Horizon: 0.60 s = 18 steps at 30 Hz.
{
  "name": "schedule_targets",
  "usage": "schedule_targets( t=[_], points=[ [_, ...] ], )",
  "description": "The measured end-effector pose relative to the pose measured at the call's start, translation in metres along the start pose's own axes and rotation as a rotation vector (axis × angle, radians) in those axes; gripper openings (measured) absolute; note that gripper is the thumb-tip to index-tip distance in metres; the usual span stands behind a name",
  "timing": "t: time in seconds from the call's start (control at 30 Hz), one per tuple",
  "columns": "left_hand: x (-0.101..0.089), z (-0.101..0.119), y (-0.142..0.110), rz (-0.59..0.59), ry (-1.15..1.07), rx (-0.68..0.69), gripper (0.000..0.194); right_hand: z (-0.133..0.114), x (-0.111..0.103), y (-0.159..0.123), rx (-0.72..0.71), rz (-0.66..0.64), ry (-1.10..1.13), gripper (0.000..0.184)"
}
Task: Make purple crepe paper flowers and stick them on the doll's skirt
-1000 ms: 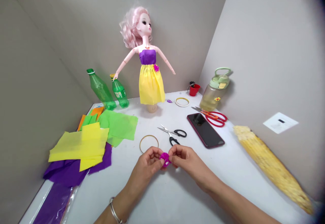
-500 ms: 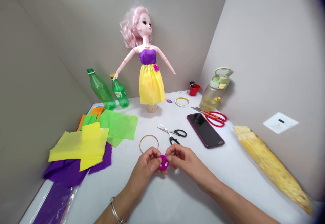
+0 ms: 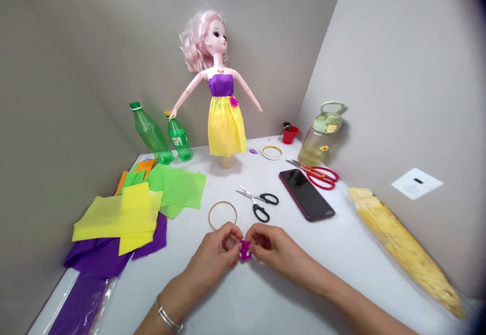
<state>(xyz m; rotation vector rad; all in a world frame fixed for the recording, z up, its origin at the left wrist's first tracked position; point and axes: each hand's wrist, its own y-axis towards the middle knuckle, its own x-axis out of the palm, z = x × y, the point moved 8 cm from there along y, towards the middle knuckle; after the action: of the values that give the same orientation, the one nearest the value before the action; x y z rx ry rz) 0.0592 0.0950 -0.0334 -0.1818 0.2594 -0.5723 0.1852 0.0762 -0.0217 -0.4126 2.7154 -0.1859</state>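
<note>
My left hand (image 3: 225, 248) and my right hand (image 3: 266, 244) meet low in the middle of the head view, just above the white table. Between their fingertips is a small magenta flower-shaped piece (image 3: 245, 252) with pale spots; both hands pinch it, one at each side. Fingers partly cover its edges. Beyond the left hand lies a thin gold bangle (image 3: 209, 217). Past the right hand lie small black-handled scissors (image 3: 259, 201), blades spread. A pink-haired doll (image 3: 227, 122) stands at the back in a purple top and yellow skirt, with a similar magenta flower (image 3: 234, 101) at its waist.
Yellow cloth (image 3: 110, 218), green cloth (image 3: 182, 185) and purple cloth (image 3: 94, 259) lie left. Green bottles (image 3: 150, 132) lean behind. A phone (image 3: 307, 195), red-handled scissors (image 3: 321, 175), a water bottle (image 3: 319, 140) and a long yellow block (image 3: 406, 249) are right.
Both hands have shifted slightly toward me with the flower-shaped piece. My right fingertips have closed in on its right side, and the black scissors' lower handle now shows fully.
</note>
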Motion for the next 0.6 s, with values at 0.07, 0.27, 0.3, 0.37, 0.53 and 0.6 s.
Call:
schedule_targets(
  t=[0.07, 0.27, 0.3, 0.37, 0.53, 0.6],
  points=[
    [-0.004, 0.002, -0.001, 0.023, 0.150, 0.026, 0.007, 0.000, -0.002, -0.001, -0.004, 0.020, -0.091, 0.012],
    [-0.014, 0.010, -0.001, 0.079, 0.367, 0.107, 0.018, 0.001, -0.004, 0.002, -0.056, 0.068, -0.274, 0.016],
    [-0.014, 0.011, -0.001, 0.084, 0.380, 0.121, 0.020, 0.001, -0.004, 0.002, -0.060, 0.073, -0.288, 0.017],
    [-0.017, 0.012, -0.001, 0.098, 0.398, 0.133, 0.021, 0.001, -0.005, 0.002, -0.068, 0.082, -0.307, 0.017],
    [-0.036, 0.013, -0.002, 0.210, 0.442, 0.141, 0.014, 0.000, -0.006, 0.002, -0.071, 0.090, -0.329, 0.018],
    [-0.044, 0.014, -0.002, 0.267, 0.475, 0.153, 0.011, 0.001, -0.007, 0.002, -0.072, 0.100, -0.332, 0.018]
  ],
)
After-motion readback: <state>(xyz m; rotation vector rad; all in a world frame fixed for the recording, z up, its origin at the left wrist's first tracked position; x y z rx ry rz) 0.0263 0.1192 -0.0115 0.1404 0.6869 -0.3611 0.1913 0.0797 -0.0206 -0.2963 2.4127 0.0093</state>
